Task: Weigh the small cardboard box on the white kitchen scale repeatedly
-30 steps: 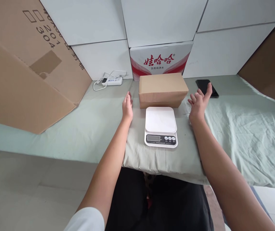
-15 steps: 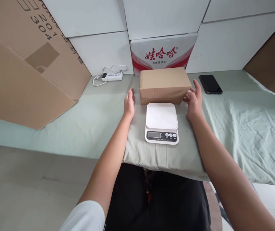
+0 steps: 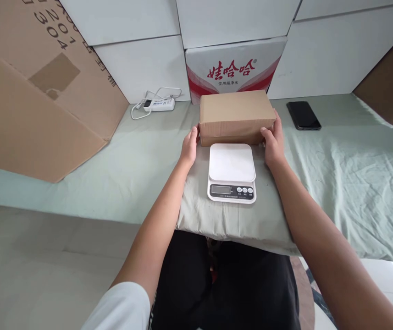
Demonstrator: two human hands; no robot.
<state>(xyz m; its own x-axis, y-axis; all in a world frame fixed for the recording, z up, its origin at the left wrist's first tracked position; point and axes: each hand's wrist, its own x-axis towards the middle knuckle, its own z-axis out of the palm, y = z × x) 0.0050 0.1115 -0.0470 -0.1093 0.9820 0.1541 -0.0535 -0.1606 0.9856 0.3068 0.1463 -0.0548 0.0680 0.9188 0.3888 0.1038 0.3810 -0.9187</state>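
A plain brown cardboard box lies on the pale green cloth just behind a white kitchen scale. My left hand presses against the box's left end. At the box's right end sits my right hand, fingers wrapped around the corner. The box rests on the cloth between both hands. The scale's platform is bare and its display faces me.
A black phone lies to the right on the cloth. A white power strip with a cable sits at back left. A large cardboard sheet leans at left. White boxes and a red-printed carton line the back.
Both hands have closed in from open, spread positions beside the box until they grip its two ends. The box has not moved.
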